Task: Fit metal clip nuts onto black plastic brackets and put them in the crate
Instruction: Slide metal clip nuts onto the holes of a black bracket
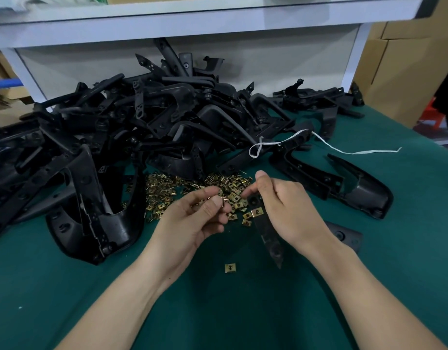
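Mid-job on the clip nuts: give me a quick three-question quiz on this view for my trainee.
1. True or false: the left hand pinches a clip nut.
2. The right hand holds: A) a white string, B) a black bracket, C) nothing.
3. Fill in: the lone clip nut nearest the person lies on a ____ mat.
Key: 1 true; 2 B; 3 green.
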Motion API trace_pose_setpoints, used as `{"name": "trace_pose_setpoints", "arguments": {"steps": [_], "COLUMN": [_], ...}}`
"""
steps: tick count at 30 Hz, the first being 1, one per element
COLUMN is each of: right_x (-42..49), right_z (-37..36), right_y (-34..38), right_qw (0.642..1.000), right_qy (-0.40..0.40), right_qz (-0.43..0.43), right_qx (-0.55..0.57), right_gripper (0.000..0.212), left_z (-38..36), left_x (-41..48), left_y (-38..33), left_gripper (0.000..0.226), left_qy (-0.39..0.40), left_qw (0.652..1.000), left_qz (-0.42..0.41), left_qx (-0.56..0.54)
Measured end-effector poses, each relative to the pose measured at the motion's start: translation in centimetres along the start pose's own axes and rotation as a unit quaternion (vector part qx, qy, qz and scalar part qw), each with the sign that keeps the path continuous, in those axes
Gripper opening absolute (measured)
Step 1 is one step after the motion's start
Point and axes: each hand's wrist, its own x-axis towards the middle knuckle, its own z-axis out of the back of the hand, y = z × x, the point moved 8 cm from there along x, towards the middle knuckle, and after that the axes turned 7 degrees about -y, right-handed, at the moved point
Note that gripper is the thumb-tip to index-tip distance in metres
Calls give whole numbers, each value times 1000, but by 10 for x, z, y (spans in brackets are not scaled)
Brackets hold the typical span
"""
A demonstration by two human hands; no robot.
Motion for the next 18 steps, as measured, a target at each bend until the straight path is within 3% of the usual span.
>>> {"name": "trace_pose_setpoints", "arguments": {"steps": [5,10,18], "right_x": [0,-1,-1], "right_z": [0,-1,0], "right_y": [0,3,3], "right_qw": [1000,1000,1000], "right_qy": [-1,4,10], "right_qz": [9,14,7], "right_qx": [-1,-3,-8], "right_gripper": [55,54,55], "left_z": [1,-2,-1], "left_x": [0,0,-2], "left_y": [-4,-4,-9], "left_gripper": [22,30,28], "left_qy": [-8,25,11], "left_qw": [999,999,997], "left_qz": [-29,-26,-63], "left_qx": [26,-5,49]}}
